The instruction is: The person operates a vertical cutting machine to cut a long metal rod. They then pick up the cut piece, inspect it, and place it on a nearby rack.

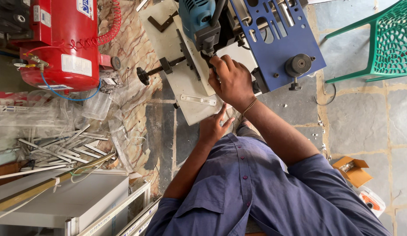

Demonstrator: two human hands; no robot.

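Floor: grey stone slabs carrying every item listed.
Compressor: red tank with a coiled red hose, at the floor's far left corner.
Machine: blue-plated milling unit with a teal motor on a white base plate, at the middle of the floor's far edge.
Chair: green perforated plastic, at the floor's far right corner.
Profiles: loose pile of pale offcuts along the floor's left edge.
Box: small open cardboard carton near the floor's right edge.
Right hand: fingers wrapped around a dark handle under the teal motor.
Left hand: fingers spread wide, tips at the near edge of the white base plate, gripping nothing.
Knob: black, round, on the blue plate.
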